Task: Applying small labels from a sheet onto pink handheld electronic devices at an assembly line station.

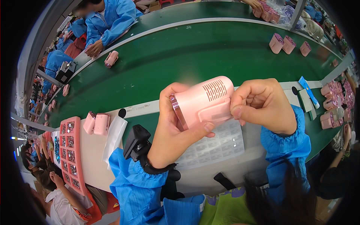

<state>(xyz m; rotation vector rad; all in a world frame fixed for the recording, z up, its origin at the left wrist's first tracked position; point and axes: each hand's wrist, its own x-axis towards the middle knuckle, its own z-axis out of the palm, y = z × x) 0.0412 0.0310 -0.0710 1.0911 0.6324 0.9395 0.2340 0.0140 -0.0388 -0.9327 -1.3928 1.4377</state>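
Note:
I hold a pink plastic device housing (204, 101) with a slotted vent on its side, raised above the workbench. My left hand (173, 131) grips its left end, thumb across the underside. My right hand (262, 105) pinches the right end, thumb pressed on a small clear label on the housing. Below it lies a white sheet of small labels (215, 146) on the white bench (93, 157).
A green conveyor belt (180, 56) carries several pink housings (111, 59). Two more pink housings (96, 123) and a pink tray of parts (71, 153) sit at my left. A black camera mount (137, 142) stands by my left wrist. Workers in blue coats sit across the belt.

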